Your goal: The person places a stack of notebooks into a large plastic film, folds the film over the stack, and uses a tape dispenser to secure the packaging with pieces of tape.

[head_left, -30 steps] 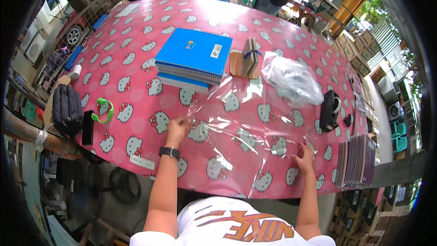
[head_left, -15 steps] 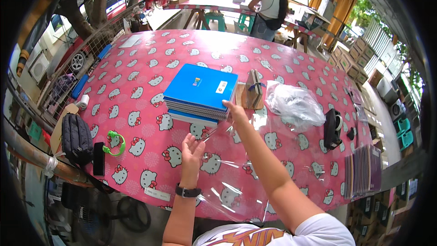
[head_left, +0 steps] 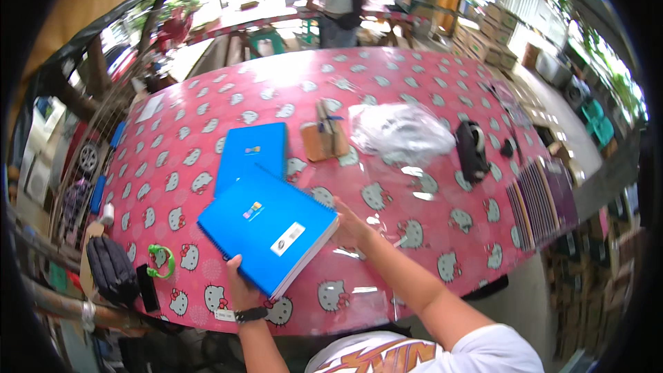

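A thick stack of blue spiral notebooks [head_left: 269, 224] is between my hands, turned at an angle, with a white label on its top cover. My left hand [head_left: 243, 283] grips its near left edge, thumb on the cover and the other fingers hidden underneath. At the right corner, my right hand [head_left: 351, 224] holds the stack by its side; most of its fingertips are hidden. Behind it, partly covered by the stack, another blue notebook [head_left: 259, 141] lies on the pink patterned tabletop [head_left: 387, 235].
Beyond are a brown wooden block [head_left: 321, 145], crumpled clear plastic [head_left: 400, 131] and a black tape dispenser [head_left: 472, 152]. Purple notebooks [head_left: 542, 204] stand at the right edge. A dark pouch [head_left: 110, 269], black phone [head_left: 147, 287] and green ring [head_left: 161, 262] lie left. A person [head_left: 338, 3] stands at a far table.
The notebook stack has come off the far pile toward me and been rotated, leaving a blue notebook behind. My left hand has gone from open to gripping it. The view has shifted right.
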{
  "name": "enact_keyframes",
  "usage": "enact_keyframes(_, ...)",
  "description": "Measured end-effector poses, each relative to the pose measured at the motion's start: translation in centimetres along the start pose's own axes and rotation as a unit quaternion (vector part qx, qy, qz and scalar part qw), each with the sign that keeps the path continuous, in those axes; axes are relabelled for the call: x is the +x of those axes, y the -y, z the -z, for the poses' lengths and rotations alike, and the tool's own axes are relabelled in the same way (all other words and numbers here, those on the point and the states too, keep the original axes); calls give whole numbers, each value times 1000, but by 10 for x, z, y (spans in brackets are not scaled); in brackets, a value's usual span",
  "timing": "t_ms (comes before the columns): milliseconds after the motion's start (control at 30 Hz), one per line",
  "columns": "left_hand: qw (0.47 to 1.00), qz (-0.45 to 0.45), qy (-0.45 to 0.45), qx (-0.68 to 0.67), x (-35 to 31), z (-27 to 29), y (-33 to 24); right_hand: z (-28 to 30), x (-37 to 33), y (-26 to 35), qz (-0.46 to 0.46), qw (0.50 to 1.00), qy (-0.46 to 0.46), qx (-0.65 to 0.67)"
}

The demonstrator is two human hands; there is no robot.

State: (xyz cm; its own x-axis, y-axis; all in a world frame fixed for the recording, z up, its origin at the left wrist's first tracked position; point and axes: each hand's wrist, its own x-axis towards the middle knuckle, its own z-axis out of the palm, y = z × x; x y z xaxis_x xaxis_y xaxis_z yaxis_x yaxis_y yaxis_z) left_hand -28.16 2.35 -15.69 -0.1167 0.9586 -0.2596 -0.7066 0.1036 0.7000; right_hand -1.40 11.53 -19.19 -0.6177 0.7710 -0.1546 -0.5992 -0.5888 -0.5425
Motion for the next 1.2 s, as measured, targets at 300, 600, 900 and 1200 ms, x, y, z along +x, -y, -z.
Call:
enact_keyframes(300,950,-61,127,279,-70,-81,13,-31,-144,47,102,919,-72,-374)
enact_keyframes(600,864,-98,274,412,-77,-98,117,14,-270,45,141,861,-239,-427)
enact_keyframes(900,897,-70,214,380,-83,-73,150,24,-268,28,107,808,-238,-528)
enact_keyframes(1200,900,-115,97,409,-45,-139,148,32,-235,69,190,844,-274,-419)
